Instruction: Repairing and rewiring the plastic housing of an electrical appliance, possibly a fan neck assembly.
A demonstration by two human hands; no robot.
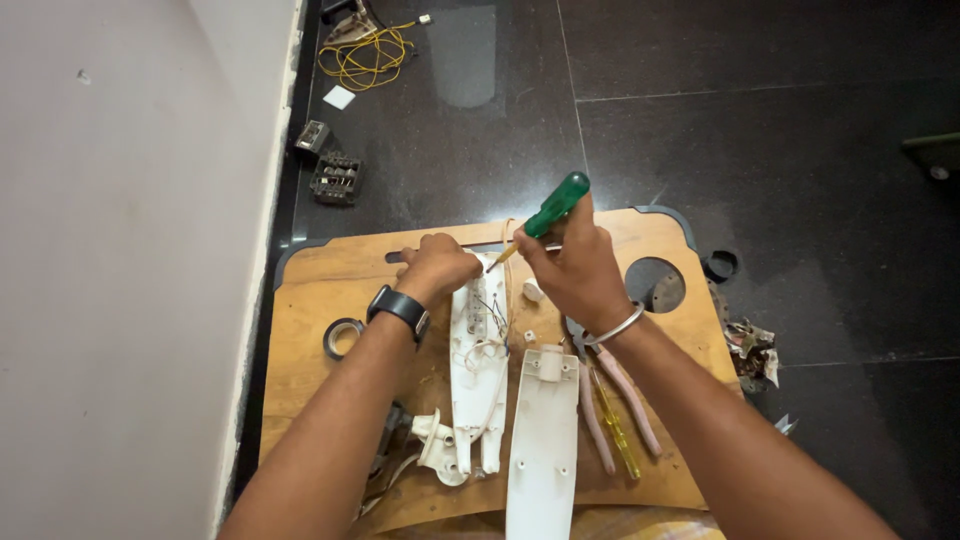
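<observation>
Head view, near to far: detached white cover [541,440] lies lengthwise at the near edge of the wooden board [300,330], just right of the opened white casing [478,370] w/ wires showing inside. White plug [437,443] sits at the casing's near-left end. Pink-handled pliers [610,400] & a yellow screwdriver [617,432] lie just right of the cover, under the right forearm. Black tape roll [342,337] rests on the board's left side, near the left wrist w/ the black watch [400,309].

Left hand [437,266] is closed down on the casing's far end, gripping it. Right hand [572,268] is wrapped round a green-handled screwdriver [543,215], handle tilted up-right, tip angled down-left to the casing's far end, between both hands. Silver bangle [613,327] on the right wrist.

Board has a round cutout [655,285] at right; contents unclear. Farther off on the dark floor: crumpled wrapper [752,350] at right, 2 small black parts [336,178] by the wall, yellow wire coil [362,58] at the top
</observation>
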